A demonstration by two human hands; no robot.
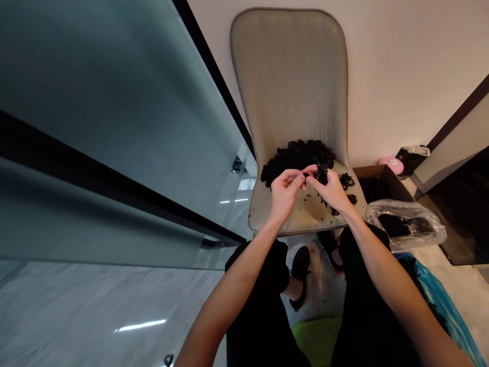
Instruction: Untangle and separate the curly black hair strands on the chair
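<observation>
Over the seat of a grey padded chair (pixel 288 76), my two hands meet with their fingertips almost touching. My left hand (pixel 284 191) is closed in a pinch, with a small dark bit at its fingertips that is too small to name. My right hand (pixel 330 191) is closed around a small cluster of black, crinkled pieces (pixel 323 173), and its thumb points toward the left hand. Just behind the hands lies a heap of similar black pieces (pixel 301 152). A few loose black pieces (pixel 347 181) and crumbs are scattered on the seat to the right.
A frosted glass panel (pixel 114 102) with dark bars stands close on the left. On the right are a cardboard box (pixel 397 183), a clear plastic bag (pixel 431 229) with black contents, a blue bag (pixel 443 290) and a pink round object (pixel 391 164). A green tub (pixel 317 339) sits between my legs.
</observation>
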